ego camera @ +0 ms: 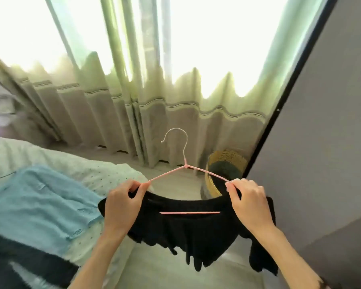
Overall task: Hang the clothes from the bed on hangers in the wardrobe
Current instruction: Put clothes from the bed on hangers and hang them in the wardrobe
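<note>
Hands point(123, 202) gripping black top point(196, 228), pink hanger point(186, 163).

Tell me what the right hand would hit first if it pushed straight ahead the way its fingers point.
Probably the woven basket on the floor just beyond the right hand, then the curtain behind it. Depth is hard to judge, so the hand might pass above the basket.

A home bedroom, a bed point(88, 174) with dotted pale sheet at the left, clothes point(35, 203) lying on it, long pale curtains point(133, 105) over a bright window, a woven basket point(225, 170) on the floor, a grey wardrobe point(321, 122) at the right
</note>
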A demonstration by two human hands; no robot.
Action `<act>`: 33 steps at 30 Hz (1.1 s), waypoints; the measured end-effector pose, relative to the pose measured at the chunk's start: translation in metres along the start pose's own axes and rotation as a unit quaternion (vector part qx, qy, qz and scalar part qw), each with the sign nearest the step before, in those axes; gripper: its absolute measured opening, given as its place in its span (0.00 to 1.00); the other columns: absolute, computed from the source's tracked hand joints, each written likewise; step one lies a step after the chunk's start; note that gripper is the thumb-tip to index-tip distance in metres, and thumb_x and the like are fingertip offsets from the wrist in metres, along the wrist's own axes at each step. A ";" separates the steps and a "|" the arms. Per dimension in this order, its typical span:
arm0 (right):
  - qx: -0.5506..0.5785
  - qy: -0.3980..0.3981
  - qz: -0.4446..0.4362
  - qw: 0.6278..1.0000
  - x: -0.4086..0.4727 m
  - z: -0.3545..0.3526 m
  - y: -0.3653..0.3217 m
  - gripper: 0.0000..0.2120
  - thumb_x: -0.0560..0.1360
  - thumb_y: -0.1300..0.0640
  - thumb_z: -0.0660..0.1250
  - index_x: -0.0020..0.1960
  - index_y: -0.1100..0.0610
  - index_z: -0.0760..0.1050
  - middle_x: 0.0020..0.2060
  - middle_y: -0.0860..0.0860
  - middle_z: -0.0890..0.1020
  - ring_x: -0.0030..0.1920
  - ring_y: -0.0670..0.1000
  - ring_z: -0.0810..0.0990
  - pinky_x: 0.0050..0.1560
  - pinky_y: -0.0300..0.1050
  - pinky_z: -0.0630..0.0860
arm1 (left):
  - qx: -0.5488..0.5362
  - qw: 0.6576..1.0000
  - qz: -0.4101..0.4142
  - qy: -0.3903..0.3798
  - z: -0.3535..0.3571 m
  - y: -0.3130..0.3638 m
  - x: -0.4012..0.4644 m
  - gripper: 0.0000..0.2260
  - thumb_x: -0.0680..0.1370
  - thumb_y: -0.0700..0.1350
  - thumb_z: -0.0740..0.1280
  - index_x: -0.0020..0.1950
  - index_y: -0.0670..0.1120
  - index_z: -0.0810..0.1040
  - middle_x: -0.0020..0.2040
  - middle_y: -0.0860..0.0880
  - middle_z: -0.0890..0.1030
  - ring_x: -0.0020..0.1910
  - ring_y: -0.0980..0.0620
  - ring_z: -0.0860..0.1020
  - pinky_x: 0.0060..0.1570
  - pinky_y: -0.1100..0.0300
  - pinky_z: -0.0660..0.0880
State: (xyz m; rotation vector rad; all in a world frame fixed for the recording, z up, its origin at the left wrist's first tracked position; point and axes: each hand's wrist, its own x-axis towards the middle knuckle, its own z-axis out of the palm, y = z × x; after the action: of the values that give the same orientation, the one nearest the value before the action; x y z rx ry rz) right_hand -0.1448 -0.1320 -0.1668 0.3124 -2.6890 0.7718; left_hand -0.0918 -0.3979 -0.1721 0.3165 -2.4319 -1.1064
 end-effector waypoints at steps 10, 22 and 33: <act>0.075 -0.147 -0.260 0.951 0.026 0.134 -0.198 0.08 0.75 0.56 0.66 0.38 0.56 0.79 0.30 0.49 0.77 0.34 0.53 0.74 0.40 0.46 0.64 | 0.076 0.938 -0.244 0.235 -0.167 -0.112 -0.089 0.10 0.75 0.52 0.67 0.35 0.50 0.75 0.33 0.54 0.78 0.37 0.50 0.77 0.49 0.49 0.72; 0.211 -0.338 -0.508 0.763 -0.045 0.188 -0.368 0.11 0.77 0.54 0.63 0.37 0.55 0.76 0.29 0.45 0.75 0.34 0.50 0.73 0.42 0.45 0.68 | 0.245 0.725 -0.383 0.516 -0.236 -0.083 -0.232 0.12 0.74 0.53 0.69 0.35 0.48 0.77 0.32 0.54 0.79 0.34 0.50 0.77 0.40 0.56 0.71; 0.289 -0.424 -0.574 0.638 -0.182 0.185 -0.499 0.12 0.78 0.52 0.60 0.42 0.56 0.77 0.36 0.48 0.78 0.35 0.46 0.75 0.33 0.34 0.66 | 0.450 0.593 -0.367 0.558 -0.371 -0.071 -0.338 0.18 0.73 0.57 0.60 0.39 0.44 0.80 0.36 0.51 0.80 0.37 0.50 0.76 0.49 0.54 0.66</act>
State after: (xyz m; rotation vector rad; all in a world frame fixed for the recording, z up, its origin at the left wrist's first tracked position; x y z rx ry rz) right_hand 0.1245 -0.6252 -0.1453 2.7353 -1.8745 1.0816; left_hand 0.3853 -0.5586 -0.1135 1.7888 -1.3404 0.3503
